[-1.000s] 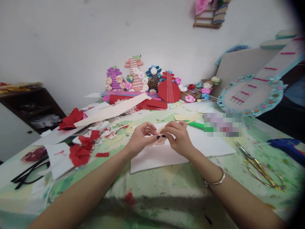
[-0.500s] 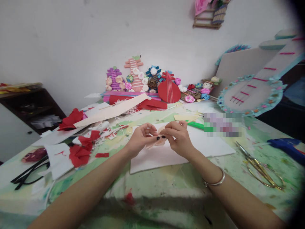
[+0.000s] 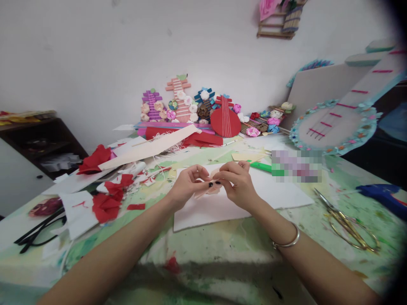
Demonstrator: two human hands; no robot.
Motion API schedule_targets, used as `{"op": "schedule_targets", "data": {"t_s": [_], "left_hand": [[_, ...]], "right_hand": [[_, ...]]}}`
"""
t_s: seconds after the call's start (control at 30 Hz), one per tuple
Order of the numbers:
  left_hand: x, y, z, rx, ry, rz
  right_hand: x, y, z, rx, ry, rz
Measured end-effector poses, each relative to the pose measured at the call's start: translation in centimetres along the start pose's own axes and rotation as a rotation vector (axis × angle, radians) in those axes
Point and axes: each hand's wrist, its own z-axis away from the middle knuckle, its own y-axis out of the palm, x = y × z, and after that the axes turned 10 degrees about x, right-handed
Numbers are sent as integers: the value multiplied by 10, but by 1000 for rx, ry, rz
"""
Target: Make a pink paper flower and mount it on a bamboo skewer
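Note:
My left hand (image 3: 186, 185) and my right hand (image 3: 238, 183) meet over a white sheet (image 3: 232, 199) lying on the paint-stained table (image 3: 203, 245). Both pinch a small pale pink paper piece (image 3: 210, 188) between thumbs and fingers. The fingers of both hands are curled closed round it. A silver bangle (image 3: 288, 242) sits on my right wrist.
Gold scissors (image 3: 348, 224) lie at the right, with a blue glue gun (image 3: 383, 195) beyond them. Red paper scraps (image 3: 106, 199) and white cut-offs litter the left. Colourful paper instrument models (image 3: 193, 108) stand against the wall. A large round model (image 3: 333, 127) leans at the right.

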Motion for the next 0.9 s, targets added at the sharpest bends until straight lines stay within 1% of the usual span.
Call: {"op": "schedule_targets", "data": {"t_s": [0.9], "left_hand": [[1, 0, 0, 3, 2, 14]], "right_hand": [[0, 0, 0, 6, -1, 16]]}}
